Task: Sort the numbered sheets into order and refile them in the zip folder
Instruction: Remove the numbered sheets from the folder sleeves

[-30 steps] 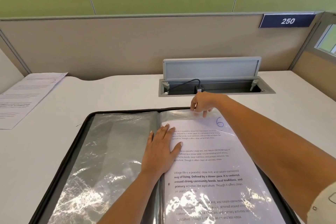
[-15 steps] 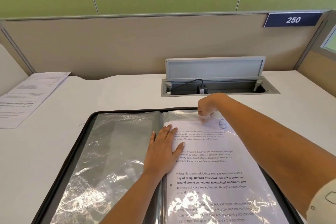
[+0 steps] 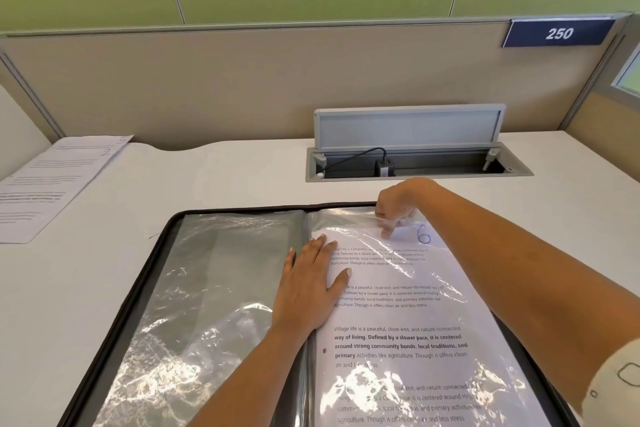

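A black zip folder (image 3: 157, 243) lies open on the desk with clear plastic sleeves on both sides. The left sleeve (image 3: 207, 288) holds no sheet. A printed sheet marked 6 (image 3: 408, 340) sits in the right sleeve. My left hand (image 3: 308, 284) lies flat across the folder's spine and the sheet's left edge, fingers straight. My right hand (image 3: 396, 210) is at the top of the right sleeve, fingers curled, pinching the sleeve's open plastic edge just left of the 6.
A stack of printed sheets (image 3: 52, 184), the top one marked 2, lies at the desk's far left. An open cable hatch (image 3: 415, 163) with a raised lid and a plugged cord sits behind the folder. A beige partition with a 250 sign (image 3: 557, 33) backs the desk.
My right hand has shifted right and slightly toward me, curling onto the sleeve's top edge beside the 6. My left hand has stayed flat on the spine.
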`<state>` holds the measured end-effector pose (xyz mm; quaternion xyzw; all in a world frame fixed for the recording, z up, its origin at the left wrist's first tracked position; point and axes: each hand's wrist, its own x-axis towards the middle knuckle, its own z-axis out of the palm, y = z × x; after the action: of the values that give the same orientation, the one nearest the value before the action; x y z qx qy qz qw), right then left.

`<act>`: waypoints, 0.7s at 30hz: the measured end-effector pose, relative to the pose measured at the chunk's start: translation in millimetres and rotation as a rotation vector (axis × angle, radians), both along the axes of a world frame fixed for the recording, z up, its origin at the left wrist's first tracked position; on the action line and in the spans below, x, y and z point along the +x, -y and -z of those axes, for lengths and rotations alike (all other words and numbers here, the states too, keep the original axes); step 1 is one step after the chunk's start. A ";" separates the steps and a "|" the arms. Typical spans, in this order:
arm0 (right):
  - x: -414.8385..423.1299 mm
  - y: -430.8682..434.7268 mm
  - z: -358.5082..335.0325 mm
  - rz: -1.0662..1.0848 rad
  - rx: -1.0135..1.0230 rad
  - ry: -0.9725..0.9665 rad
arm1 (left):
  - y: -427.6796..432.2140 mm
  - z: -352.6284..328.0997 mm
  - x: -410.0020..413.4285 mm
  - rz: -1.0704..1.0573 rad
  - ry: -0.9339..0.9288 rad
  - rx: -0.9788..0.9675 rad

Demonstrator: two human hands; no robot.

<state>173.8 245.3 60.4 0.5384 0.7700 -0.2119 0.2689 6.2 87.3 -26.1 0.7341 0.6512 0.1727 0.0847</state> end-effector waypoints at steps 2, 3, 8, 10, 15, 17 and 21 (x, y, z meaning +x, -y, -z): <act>1.2 -1.4 0.7 0.002 0.010 -0.040 | -0.4 0.3 0.3 0.000 0.007 0.001; 1.7 -3.0 0.2 0.010 0.029 -0.070 | -0.4 0.4 0.4 0.001 0.011 -0.002; 2.2 -8.1 -5.7 0.001 0.234 -0.161 | 1.0 0.3 -0.1 0.014 0.005 -0.010; -0.1 -10.3 -5.2 0.008 0.414 -0.154 | 0.7 0.8 -0.6 0.016 0.008 -0.004; -5.7 -21.2 1.7 0.090 0.843 -0.265 | 0.2 2.6 -1.0 0.011 0.019 0.001; -6.1 -24.9 3.4 0.111 0.954 -0.326 | -0.4 1.9 -1.1 0.011 0.012 -0.008; 3.8 -25.8 2.9 0.257 0.895 -0.371 | -0.1 0.1 -0.4 0.009 0.003 -0.016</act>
<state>177.6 271.1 57.4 0.6448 0.7477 0.0156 -0.1581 5.7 87.5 -26.2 0.7360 0.6492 0.1682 0.0925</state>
